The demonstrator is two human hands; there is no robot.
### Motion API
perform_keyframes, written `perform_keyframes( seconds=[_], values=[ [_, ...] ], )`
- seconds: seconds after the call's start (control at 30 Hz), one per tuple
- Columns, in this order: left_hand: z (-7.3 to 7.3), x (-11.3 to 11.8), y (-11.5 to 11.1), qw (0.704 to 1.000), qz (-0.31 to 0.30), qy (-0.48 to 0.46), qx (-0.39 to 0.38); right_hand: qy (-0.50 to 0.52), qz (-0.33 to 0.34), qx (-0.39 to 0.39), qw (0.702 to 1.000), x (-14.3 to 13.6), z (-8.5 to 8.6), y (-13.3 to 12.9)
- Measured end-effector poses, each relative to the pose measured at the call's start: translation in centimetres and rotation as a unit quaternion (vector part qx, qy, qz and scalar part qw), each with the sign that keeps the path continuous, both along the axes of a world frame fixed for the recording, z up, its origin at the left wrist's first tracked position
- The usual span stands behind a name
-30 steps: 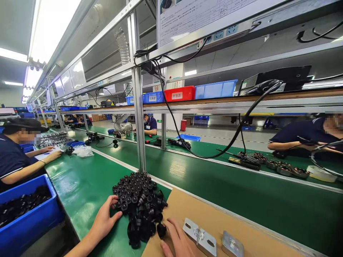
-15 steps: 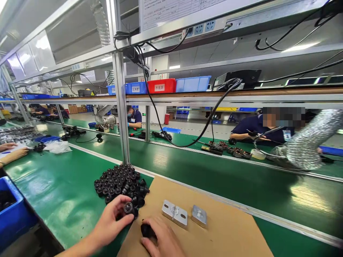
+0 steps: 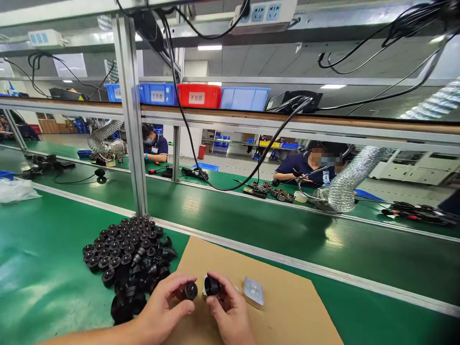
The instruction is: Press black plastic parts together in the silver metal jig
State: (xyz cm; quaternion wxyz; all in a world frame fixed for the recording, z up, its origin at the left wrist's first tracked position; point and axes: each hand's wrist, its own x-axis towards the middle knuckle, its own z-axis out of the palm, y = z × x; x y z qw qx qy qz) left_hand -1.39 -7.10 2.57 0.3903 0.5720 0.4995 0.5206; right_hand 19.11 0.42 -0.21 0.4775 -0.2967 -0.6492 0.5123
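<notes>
Over the cardboard sheet [image 3: 287, 306], my left hand [image 3: 161, 306] grips a round black plastic part [image 3: 190, 290] between thumb and fingers, its ringed face toward me. Close by on the right, my right hand [image 3: 230, 311] pinches a black cup-shaped part [image 3: 212, 286] with its hollow side turned left. A small gap separates the two parts. To the right of that hand lies a square metal block [image 3: 253, 292]. The slotted metal plate is mostly hidden behind my right hand. Left of my hands spreads a pile of similar black parts [image 3: 115, 251], some upright, others tipped over.
A metal post [image 3: 130, 115] rises behind the pile. Blue and red bins [image 3: 199, 96] stand on the shelf, with a black cable [image 3: 247, 184] looping below. Across the green belt [image 3: 223, 215], two people sit near a silver duct [image 3: 347, 182].
My left hand has carried its black part right, away from the pile, and my right hand has raised its part to face it. The camera view has turned rightward.
</notes>
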Motion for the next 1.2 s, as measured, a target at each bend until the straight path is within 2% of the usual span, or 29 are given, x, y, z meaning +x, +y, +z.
perform_keyframes(
  seconds=[0.2, 0.3, 0.4, 0.5, 0.57, 0.67, 0.93, 1.2],
  values=[
    [0.2, -0.2, -0.5, 0.997, -0.045, -0.045, 0.038, 0.017, 0.003, -0.025, 1.000, -0.2, -1.9, -0.3],
    [0.3, 0.0, -0.7, 0.995, -0.049, -0.083, 0.023, -0.001, 0.006, -0.016, 1.000, 0.2, -2.2, -0.6],
    [0.6, 0.2, -0.8, 0.992, -0.031, -0.118, -0.033, -0.062, 0.007, 0.070, 0.996, 0.6, -0.9, -0.9],
    [1.2, 0.2, -0.8, 0.988, -0.024, -0.131, -0.076, -0.108, -0.007, 0.191, 0.976, 0.9, 1.1, -1.1],
    [1.4, 0.2, -0.8, 0.987, -0.027, -0.131, -0.084, -0.121, -0.001, 0.234, 0.965, 0.9, 2.0, -1.2],
    [1.2, 0.2, -0.9, 0.986, -0.033, -0.135, -0.088, -0.127, 0.019, 0.255, 0.958, 0.6, 2.6, -1.1],
    [0.5, 0.3, -0.8, 0.987, -0.041, -0.129, -0.086, -0.103, 0.056, 0.290, 0.950, 0.0, 2.7, -1.3],
    [-0.1, 0.1, -0.6, 0.987, -0.046, -0.129, -0.087, -0.134, 0.065, 0.317, 0.937, 0.2, 2.8, -1.1]
  ],
)
